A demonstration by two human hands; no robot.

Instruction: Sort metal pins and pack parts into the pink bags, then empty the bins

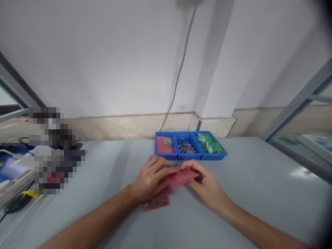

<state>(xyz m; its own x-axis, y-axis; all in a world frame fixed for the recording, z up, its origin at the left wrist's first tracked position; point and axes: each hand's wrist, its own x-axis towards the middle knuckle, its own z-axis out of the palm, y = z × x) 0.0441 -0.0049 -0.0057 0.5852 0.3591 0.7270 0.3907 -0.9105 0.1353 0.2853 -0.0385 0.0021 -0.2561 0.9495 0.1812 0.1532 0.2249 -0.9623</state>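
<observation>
Both my hands hold a pink plastic bag (178, 177) just above the table, in front of the blue bins. My left hand (153, 176) grips the bag's left side, with its fingers bent over the edge. The right side is pinched between the thumb and fingers of my right hand (203, 180). Whether anything is inside this bag I cannot tell. Under and beside my left hand lie more pink bags; the nearest pink bag (157, 203) has something dark in it. My left hand partly covers them.
Three joined blue bins stand at the table's back: one with pink bags (165, 146), one with small metal pins (186, 147), one with green bags (209, 143). At left are cables, a black mouse (18, 203) and a blurred patch. A wall (124, 69) rises behind.
</observation>
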